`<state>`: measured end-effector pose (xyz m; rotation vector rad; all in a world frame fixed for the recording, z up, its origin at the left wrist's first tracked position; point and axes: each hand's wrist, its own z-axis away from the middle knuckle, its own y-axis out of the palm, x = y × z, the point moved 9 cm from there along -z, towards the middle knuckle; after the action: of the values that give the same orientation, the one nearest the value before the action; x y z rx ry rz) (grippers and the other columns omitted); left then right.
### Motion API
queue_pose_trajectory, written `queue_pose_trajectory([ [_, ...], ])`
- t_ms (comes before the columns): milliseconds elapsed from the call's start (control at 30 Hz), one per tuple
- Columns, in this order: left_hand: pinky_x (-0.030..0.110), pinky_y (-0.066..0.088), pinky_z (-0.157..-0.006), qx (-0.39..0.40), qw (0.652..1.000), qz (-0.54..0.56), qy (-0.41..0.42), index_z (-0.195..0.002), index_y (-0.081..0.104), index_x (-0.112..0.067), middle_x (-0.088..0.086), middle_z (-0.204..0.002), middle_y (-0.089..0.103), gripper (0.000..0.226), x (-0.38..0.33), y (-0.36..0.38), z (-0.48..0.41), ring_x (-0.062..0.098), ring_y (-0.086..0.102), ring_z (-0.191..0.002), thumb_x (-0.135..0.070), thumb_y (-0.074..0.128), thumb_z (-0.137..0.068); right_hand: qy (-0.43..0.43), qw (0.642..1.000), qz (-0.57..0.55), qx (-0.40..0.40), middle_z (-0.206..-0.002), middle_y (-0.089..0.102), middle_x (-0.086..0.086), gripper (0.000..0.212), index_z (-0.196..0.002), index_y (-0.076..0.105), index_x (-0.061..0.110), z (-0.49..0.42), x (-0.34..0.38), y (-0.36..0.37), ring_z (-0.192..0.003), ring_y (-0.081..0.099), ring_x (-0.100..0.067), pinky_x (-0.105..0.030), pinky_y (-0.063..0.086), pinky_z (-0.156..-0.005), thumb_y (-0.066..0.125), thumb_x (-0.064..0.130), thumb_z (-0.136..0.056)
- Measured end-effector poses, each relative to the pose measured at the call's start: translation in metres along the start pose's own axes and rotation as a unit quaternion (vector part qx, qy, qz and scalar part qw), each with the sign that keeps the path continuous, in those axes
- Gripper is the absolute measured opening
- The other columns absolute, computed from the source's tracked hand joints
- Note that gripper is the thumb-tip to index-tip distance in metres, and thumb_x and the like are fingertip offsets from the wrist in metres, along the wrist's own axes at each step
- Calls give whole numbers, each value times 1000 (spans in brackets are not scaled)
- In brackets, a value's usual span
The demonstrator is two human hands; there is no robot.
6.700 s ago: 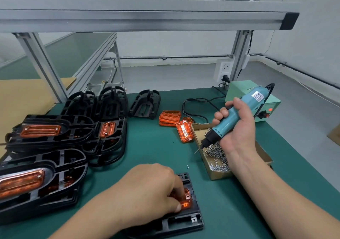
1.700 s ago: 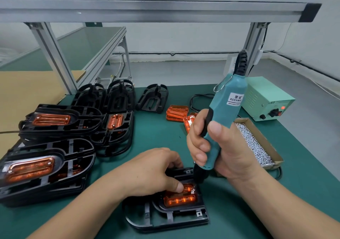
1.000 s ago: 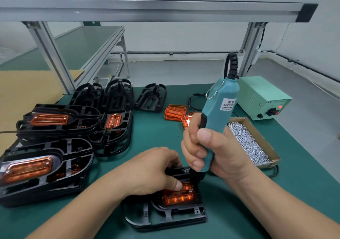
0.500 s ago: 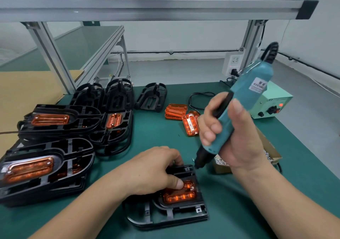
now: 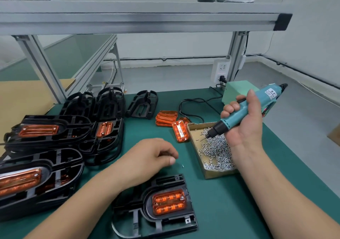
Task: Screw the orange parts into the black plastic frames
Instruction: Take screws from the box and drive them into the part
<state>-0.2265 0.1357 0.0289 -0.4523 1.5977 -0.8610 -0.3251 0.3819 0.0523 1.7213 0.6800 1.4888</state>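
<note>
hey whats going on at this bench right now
A person is fitting orange parts into black frames. The right hand grips a teal electric screwdriver, its tip over the box of screws. The left hand hovers loosely curled above the mat, apparently holding nothing. The frame in front has its orange part seated. Other frames with orange parts are stacked at left.

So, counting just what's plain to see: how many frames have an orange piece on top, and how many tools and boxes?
Black plastic frames with an orange part fitted, top layer only: 4
Teal electric screwdriver: 1
Brown cardboard box of screws: 1
Pale green metal power box: 1
Total: 7
</note>
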Motion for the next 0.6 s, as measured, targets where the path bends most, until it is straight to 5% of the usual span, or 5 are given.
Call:
queue_pose_trajectory([
  [600,36,54,-89,70,983,-140,98,-110,73,-39,-18,-104,64,14,-16,33,-33,1,61,-97,-31,71,-99,38,998,26,36,-68,49,1,25,-87,62,16,9,-23,12,-57,52,-13,-25,48,-52,71,36,-100],
])
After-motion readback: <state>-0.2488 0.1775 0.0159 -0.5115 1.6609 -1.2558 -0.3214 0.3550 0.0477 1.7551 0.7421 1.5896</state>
